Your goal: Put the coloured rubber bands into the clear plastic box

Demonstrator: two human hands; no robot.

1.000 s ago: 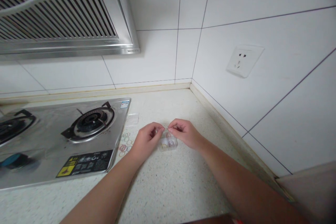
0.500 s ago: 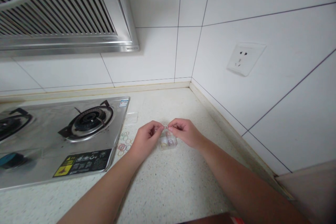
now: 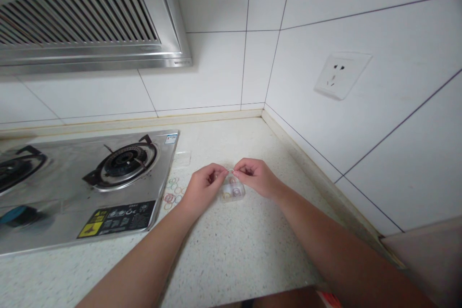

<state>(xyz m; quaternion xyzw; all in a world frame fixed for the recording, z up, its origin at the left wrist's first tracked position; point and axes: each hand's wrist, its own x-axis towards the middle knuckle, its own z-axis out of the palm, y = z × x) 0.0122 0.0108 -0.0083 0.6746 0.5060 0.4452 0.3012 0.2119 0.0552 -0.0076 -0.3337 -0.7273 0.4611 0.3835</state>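
Note:
Between my two hands is a small pale rubber band [image 3: 230, 170], pinched at its two sides by the fingertips. My left hand [image 3: 205, 186] is closed on its left side, and my right hand [image 3: 258, 178] is closed on its right side. Just below the fingertips stands a clear plastic box [image 3: 233, 198] divided into compartments. Coloured bands, yellowish, purple and reddish, lie in some of them; my fingers partly cover its far side. Loose coloured rubber bands [image 3: 173, 193] are scattered on the counter to the left of my left hand.
A steel gas stove [image 3: 122, 197] with black burners takes up the left side, its edge close to the loose bands. A flat clear plastic lid [image 3: 182, 159] lies beside it. Tiled walls meet behind, with a socket [image 3: 341, 77] on the right. A range hood [image 3: 108, 53] hangs above.
My view has shifted slightly. Both hands still pinch the pale band over the box, and the band looks flatter, with the fingertips a little farther apart.

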